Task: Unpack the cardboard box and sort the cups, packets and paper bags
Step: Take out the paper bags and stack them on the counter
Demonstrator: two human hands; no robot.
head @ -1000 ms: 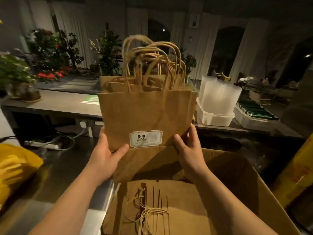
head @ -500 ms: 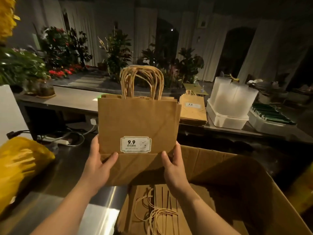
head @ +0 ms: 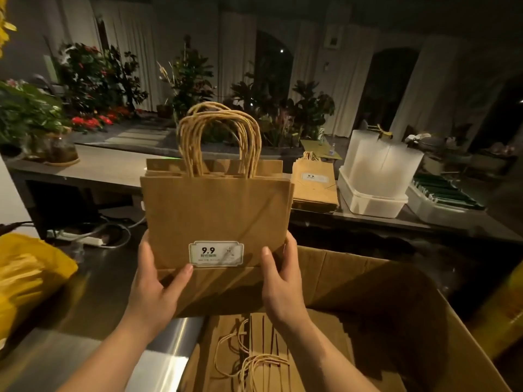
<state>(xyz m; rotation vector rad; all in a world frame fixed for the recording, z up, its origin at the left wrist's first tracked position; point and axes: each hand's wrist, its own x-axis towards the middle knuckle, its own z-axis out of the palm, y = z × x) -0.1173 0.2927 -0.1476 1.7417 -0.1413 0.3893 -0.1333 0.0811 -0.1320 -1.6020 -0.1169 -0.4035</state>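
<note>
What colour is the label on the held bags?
White label on the paper bags, black 9.9 print; head view.

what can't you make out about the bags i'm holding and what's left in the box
Head view only.
Count of the held paper bags: the front bag covers the rest.
Small print under 9.9 on the label: too small and blurred.
Fingers of the left hand and right hand: mostly behind the bags.
Number of remaining bags in the cardboard box: cut off by the arms and the bottom edge.
</note>
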